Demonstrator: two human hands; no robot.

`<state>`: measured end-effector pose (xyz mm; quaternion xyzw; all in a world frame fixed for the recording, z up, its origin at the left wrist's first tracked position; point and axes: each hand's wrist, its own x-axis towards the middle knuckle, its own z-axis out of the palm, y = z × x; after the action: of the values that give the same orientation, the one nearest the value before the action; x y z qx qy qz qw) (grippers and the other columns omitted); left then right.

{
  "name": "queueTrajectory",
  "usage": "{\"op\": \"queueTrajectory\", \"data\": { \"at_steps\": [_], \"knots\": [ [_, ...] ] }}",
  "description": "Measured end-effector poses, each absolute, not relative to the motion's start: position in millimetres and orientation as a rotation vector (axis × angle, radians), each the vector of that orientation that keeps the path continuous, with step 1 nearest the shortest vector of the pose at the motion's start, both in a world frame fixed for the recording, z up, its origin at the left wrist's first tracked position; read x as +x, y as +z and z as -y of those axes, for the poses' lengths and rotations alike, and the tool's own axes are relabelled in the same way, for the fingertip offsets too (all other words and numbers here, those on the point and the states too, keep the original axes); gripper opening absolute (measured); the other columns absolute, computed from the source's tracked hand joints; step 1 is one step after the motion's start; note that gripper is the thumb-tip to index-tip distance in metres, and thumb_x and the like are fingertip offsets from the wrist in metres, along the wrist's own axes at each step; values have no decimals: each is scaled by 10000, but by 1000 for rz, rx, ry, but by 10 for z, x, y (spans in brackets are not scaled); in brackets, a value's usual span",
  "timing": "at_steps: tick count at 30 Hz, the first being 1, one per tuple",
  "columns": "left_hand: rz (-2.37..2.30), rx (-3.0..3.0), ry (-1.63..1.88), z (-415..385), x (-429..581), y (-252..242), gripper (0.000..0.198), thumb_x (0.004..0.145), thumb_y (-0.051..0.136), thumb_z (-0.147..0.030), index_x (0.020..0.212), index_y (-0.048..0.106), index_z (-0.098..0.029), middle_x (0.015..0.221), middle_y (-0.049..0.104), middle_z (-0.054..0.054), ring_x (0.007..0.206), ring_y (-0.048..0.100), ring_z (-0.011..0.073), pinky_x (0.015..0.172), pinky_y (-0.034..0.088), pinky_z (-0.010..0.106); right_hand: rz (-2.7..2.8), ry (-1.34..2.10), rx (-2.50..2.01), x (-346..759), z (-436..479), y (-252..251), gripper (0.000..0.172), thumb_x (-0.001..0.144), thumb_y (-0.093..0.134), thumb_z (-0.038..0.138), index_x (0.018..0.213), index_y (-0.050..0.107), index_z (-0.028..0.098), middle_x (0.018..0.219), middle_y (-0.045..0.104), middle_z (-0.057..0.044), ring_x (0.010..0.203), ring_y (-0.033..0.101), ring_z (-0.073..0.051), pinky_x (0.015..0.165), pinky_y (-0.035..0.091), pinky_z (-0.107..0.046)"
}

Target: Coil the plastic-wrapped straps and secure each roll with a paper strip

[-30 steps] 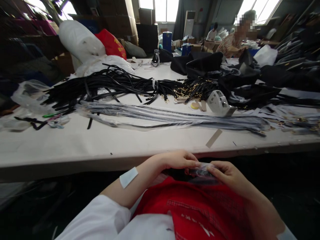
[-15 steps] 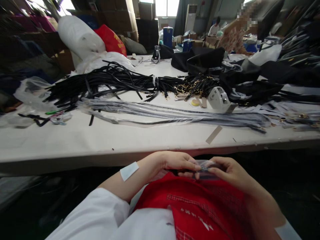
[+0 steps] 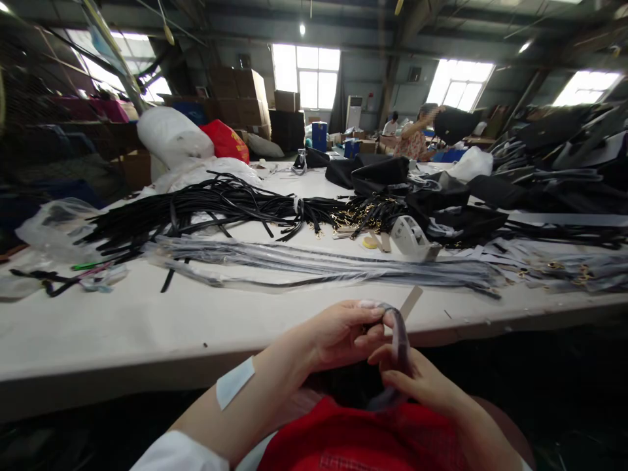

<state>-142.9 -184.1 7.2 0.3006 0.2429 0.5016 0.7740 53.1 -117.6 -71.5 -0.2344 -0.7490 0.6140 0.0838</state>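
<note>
Just below the table's near edge, my left hand [image 3: 343,333] pinches the top of a dark strap in a clear plastic sleeve [image 3: 401,347]. My right hand [image 3: 422,386] grips the same strap lower down, and the strap stands nearly upright between them. Both hands are closed on it, over my red apron [image 3: 363,438]. A white patch [image 3: 235,383] is stuck on my left forearm. On the white table [image 3: 147,327] beyond my hands lies a long row of sleeved straps [image 3: 318,261], and behind it a big bundle of bare black straps [image 3: 210,206] with gold clasps [image 3: 358,216].
A white tape dispenser [image 3: 412,237] and a strip of tape [image 3: 411,301] lie near the right-middle. Black bags [image 3: 383,173] pile up at the back right. White and red sacks [image 3: 196,140] stand at the back left. Another person [image 3: 417,134] works far behind.
My hands have lifted the sleeved strap from flat over my lap to nearly upright by the table edge. My head has tilted up, showing more of the hall.
</note>
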Motion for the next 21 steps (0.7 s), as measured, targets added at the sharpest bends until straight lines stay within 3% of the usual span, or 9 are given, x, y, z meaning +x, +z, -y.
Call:
{"op": "queueTrajectory", "data": {
  "at_steps": [5,9,13,15,17,19,21],
  "knots": [
    [-667,626,1136,1859,-1539,44,267,847,645,-306,671,567,-121,496,404,-52,414,310,37,464,285,163,1957,1973,-647,671,1007,-736,581,841,542,656,1029,654,118,674,583,-22,520,403,-105,491,291,-240],
    [-575,475,1238,1795,-1526,53,203,851,638,-286,789,627,-93,548,426,-49,428,328,32,448,281,150,2024,1892,-781,588,1054,-784,515,877,538,609,1009,664,128,639,565,-6,547,422,-117,506,317,-242],
    [-598,551,1459,1677,-1432,60,307,859,630,-285,1090,646,-84,843,610,60,645,520,80,643,427,189,2198,1962,-689,367,1387,-772,507,926,475,575,1104,678,146,703,625,-26,662,541,-154,637,430,-270],
    [-836,778,1620,1611,-1399,24,319,905,558,-313,1144,629,-114,965,631,91,739,538,118,745,447,245,2309,2062,-532,258,1600,-678,465,938,471,540,1108,701,172,762,658,-34,722,582,-162,706,457,-273],
    [-1216,1155,1714,1558,-1404,-50,291,930,496,-298,1140,625,-143,1013,632,96,829,537,162,856,432,311,2391,2113,-383,200,1769,-507,429,919,502,528,1070,732,199,801,672,-31,726,587,-157,686,461,-246],
    [-1550,1573,1595,1535,-1445,-144,279,920,469,-230,1150,613,-164,1006,632,93,912,535,205,932,396,363,2366,2124,-390,223,1844,-289,393,886,552,529,1016,752,217,828,680,-29,722,584,-153,639,452,-219],
    [-1697,1902,1286,1559,-1496,-221,291,904,439,-176,1148,598,-166,945,634,91,910,546,231,907,402,375,2230,2129,-472,326,1802,-81,380,849,600,541,924,765,208,797,685,-35,698,583,-153,600,441,-210]
  ]
}}
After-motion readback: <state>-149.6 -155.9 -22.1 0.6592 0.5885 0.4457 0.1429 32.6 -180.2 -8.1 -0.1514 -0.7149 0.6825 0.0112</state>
